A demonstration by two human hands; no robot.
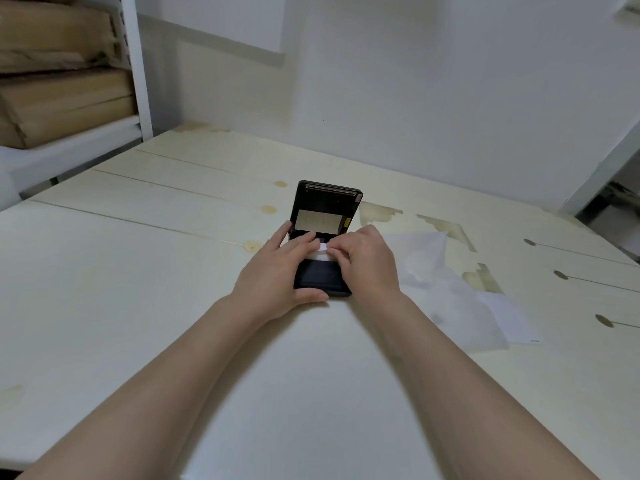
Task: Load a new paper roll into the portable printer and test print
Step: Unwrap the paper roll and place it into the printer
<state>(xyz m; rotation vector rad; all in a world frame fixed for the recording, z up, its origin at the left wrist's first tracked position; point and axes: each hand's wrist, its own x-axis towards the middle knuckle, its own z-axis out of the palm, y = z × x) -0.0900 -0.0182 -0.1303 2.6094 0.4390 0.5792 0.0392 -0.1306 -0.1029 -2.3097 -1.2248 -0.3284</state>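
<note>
A small black portable printer [320,277] lies on the white table [138,289], mid-scene. Its lid [325,206] stands open and upright, with a pale label on the inside. A white paper roll [321,254] sits in the printer's bay, mostly hidden by my fingers. My left hand [280,268] wraps the printer's left side, thumb at its near edge, fingers laid over the roll. My right hand [367,261] covers the right side, and its fingertips pinch the loose end of the paper.
Crumpled clear plastic wrapping [446,292] and a white sheet [509,317] lie just right of the printer. A white shelf post [136,64] with cardboard boxes [59,84] stands at the far left. The wall runs close behind the table.
</note>
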